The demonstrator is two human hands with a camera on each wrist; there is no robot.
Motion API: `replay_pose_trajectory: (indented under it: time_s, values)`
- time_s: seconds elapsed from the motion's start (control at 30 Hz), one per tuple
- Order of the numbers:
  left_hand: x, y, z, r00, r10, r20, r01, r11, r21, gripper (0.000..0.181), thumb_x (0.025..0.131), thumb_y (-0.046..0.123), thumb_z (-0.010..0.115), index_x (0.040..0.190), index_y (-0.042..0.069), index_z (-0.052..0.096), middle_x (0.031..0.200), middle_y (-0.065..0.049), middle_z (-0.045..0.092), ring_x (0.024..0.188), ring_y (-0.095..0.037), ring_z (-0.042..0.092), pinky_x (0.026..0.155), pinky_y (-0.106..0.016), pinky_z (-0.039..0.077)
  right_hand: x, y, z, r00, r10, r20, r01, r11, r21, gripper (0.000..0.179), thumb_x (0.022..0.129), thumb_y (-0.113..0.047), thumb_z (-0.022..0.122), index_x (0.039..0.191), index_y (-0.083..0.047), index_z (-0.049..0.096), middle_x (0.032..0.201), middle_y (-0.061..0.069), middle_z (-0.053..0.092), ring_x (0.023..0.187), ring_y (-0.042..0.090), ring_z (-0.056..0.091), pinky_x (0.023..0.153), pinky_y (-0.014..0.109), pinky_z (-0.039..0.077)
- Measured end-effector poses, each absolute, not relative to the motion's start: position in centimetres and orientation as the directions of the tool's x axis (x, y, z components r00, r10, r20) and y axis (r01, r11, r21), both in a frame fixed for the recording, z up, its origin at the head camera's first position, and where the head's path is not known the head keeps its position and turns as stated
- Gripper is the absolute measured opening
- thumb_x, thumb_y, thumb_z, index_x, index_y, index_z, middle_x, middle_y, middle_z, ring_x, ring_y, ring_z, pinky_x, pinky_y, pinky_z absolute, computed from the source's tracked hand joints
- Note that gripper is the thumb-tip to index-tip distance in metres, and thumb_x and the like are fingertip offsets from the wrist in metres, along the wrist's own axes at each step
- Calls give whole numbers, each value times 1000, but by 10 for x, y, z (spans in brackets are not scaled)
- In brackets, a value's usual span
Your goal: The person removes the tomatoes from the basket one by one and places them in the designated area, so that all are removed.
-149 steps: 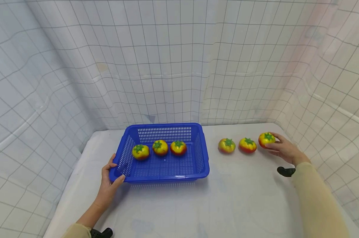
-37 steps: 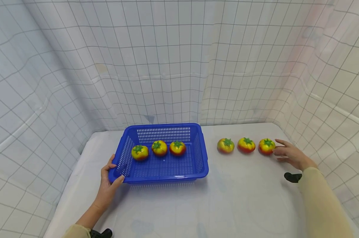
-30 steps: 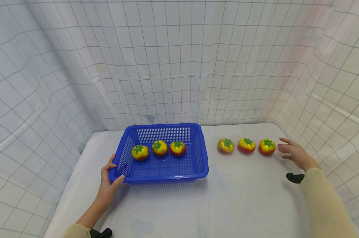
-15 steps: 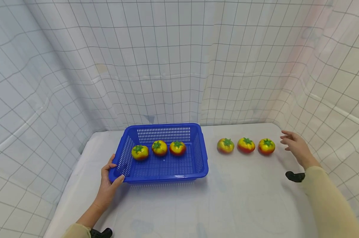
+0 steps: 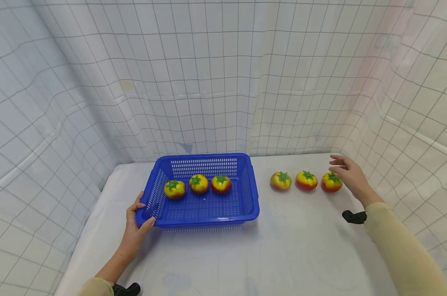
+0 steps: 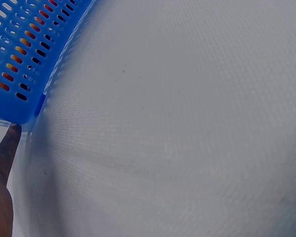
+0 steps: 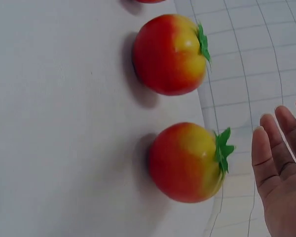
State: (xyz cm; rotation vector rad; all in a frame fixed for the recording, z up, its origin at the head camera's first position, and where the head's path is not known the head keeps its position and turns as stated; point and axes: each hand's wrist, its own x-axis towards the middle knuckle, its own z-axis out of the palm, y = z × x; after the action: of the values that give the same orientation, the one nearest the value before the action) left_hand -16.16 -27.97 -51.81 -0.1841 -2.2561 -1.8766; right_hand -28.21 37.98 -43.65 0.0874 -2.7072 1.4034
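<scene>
My left hand (image 5: 133, 230) grips the left front corner of a blue plastic basket (image 5: 197, 224), thumb on the front rim and fingers at the left side. Inside the basket, three red-and-yellow tomatoes with green leaf tops, among them a middle tomato (image 5: 199, 185), sit in a row. On the table to the right stand three more: a left tomato (image 5: 281, 181), a centre tomato (image 5: 306, 181) and a right tomato (image 5: 330, 185). My right hand (image 5: 350, 174) hovers over the right tomato, partly covering it. In the right wrist view its fingers (image 7: 281, 143) are extended, apart from the tomato's leaf top (image 7: 224, 150).
The white table (image 5: 282, 255) runs out in front of the basket and the row of tomatoes. A white curtain with a grid pattern (image 5: 204, 82) hangs at the back and both sides, close behind the basket. Each wrist wears a black strap device (image 5: 354, 216).
My right hand, earlier holding the right tomato, has let it go on the table, drawn off to the right, then come back left above it. The left hand and basket have stayed put.
</scene>
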Motion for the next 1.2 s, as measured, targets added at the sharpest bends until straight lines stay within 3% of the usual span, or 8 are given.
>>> replay_pose_trajectory:
  time_s: [0.4, 0.5, 0.77, 0.97, 1.2]
  values:
    - [-161, -281, -520, -965, -17, 262, 256, 163, 953, 45, 100, 0, 52, 132, 18, 26, 171, 7, 4, 155, -29, 4, 102, -7, 32, -288, 343, -435, -983, -139, 119, -175, 526, -832, 56, 105, -24, 54, 154, -3, 37, 143, 24, 50, 122, 35, 52, 83, 11, 46]
    - [-161, -281, -520, -963, -14, 271, 264, 168, 950, 44, 100, -1, 52, 132, 16, 26, 171, 6, 4, 155, -29, 4, 102, -7, 32, -288, 332, -433, -981, -165, 101, -175, 531, -829, 57, 105, -25, 56, 155, -6, 37, 144, 21, 50, 124, 35, 52, 88, 15, 46]
    - [-161, -284, -518, -956, -12, 293, 281, 251, 926, 44, 100, 0, 55, 132, 8, 26, 172, 2, 5, 155, -30, 4, 104, -7, 29, -290, 304, -429, -968, -242, 60, -183, 527, -830, 58, 104, -27, 59, 156, -12, 37, 146, 16, 50, 130, 35, 50, 103, 43, 46]
    - [-160, -284, -514, -948, 0, 317, 303, 294, 907, 44, 99, 0, 58, 130, 0, 26, 172, 1, 2, 156, -35, 2, 105, -7, 28, -290, 284, -426, -955, -283, 89, -231, 524, -820, 54, 102, -24, 62, 152, -13, 44, 143, 12, 54, 129, 32, 53, 103, 46, 47]
    - [-160, -284, -511, -952, 25, 306, 297, 320, 900, 43, 100, 2, 58, 130, 0, 27, 172, 1, 6, 153, -44, 7, 98, -7, 34, -292, 260, -417, -939, -327, 103, -266, 504, -822, 56, 100, -24, 64, 151, -13, 45, 140, 12, 57, 126, 32, 56, 104, 53, 45]
